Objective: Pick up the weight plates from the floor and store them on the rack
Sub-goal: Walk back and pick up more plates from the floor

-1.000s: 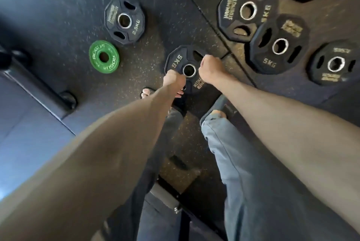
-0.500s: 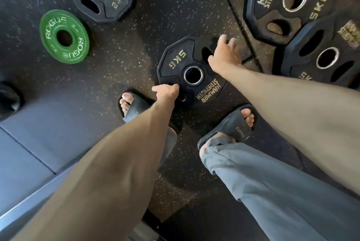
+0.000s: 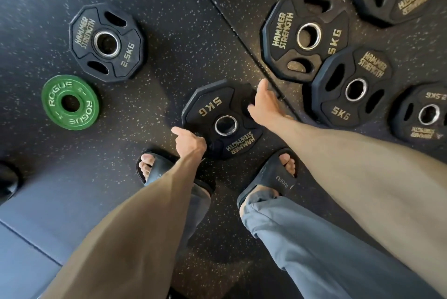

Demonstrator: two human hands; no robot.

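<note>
I'm watching the centre 5 kg plate (image 3: 217, 105) lying flat on the floor (image 3: 169, 32), just ahead of my sandals (image 3: 275, 177). My left hand (image 3: 189, 141) is curling round its near edge and my right hand (image 3: 262, 105) is hooking its far slot, fingertips hiding. Two overlapping plates (image 3: 353, 88) are crowding the right, with a further plate (image 3: 423, 117) running off-frame. The green plate (image 3: 70, 103) is sitting well apart on the left.
</note>
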